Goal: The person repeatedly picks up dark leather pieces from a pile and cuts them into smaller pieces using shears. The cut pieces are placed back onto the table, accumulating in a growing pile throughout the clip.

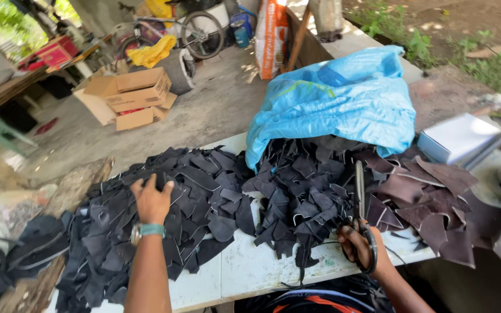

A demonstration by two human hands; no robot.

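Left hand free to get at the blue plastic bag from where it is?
Probably not without a long stretch. The left hand rests on the dark scrap pile, with the blue plastic bag far across the table. Nothing blocks the way except heaped scraps.

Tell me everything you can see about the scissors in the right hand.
The scissors are large, with long grey metal blades and dark loop handles. The right hand grips the handles at the near table edge, fingers through a loop. The blades look closed and point up and away, lying over the pile of dark scraps, with their tip toward the blue plastic bag. Brown pieces lie just to their right.
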